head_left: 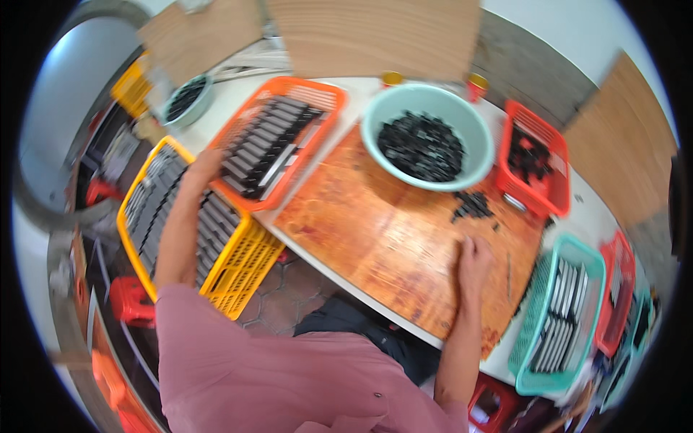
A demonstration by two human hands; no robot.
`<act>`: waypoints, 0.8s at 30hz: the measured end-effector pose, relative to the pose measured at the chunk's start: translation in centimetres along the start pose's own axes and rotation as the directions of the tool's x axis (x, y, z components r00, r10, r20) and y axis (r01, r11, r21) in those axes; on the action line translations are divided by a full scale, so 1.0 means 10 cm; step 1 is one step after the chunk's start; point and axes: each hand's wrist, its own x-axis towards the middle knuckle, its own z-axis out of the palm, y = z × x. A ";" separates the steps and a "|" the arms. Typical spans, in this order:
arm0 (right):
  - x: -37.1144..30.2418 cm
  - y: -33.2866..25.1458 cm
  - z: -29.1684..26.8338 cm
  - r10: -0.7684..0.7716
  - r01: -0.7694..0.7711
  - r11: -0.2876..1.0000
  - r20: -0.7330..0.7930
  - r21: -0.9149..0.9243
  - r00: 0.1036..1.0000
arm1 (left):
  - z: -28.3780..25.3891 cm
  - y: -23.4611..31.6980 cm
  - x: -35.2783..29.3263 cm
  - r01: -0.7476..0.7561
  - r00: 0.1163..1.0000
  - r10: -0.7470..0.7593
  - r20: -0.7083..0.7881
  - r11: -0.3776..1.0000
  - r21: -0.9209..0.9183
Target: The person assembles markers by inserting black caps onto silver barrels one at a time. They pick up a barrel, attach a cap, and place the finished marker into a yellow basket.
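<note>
My left hand (211,164) is at the left rim of an orange basket (334,96). Rows of grey and black strip-shaped parts (271,137) lie in that basket. Blur hides the fingers of this hand. My right hand (476,258) rests over the wooden board (346,216) with its fingers curled closed; whether anything is in them is hidden. Just beyond it lies a small heap of black pieces (473,206). A pale green basin (473,169) holds many more black pieces (422,146).
A yellow crate (242,278) full of grey strips stands left of the table. On the right are a red basket (552,191) with black parts and a green basket (521,353) with pale strips. A smaller basin (204,101) sits far left. Red stools (131,299) stand below.
</note>
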 end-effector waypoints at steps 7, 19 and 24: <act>0.03 0.00 0.06 -0.094 0.096 0.995 -0.086 0.023 0.992 | 0.15 -0.34 0.11 0.069 0.997 -0.067 -0.037 0.997 0.036; -0.38 -1.94 -1.17 -0.696 0.703 0.637 -0.156 0.315 0.701 | -0.79 2.44 -0.83 -0.481 0.811 0.173 -0.559 0.741 -0.468; -0.68 -2.23 -1.81 -0.932 0.912 0.361 0.050 0.196 0.358 | -0.30 3.83 -1.03 -0.543 0.832 0.386 -0.398 0.420 -0.728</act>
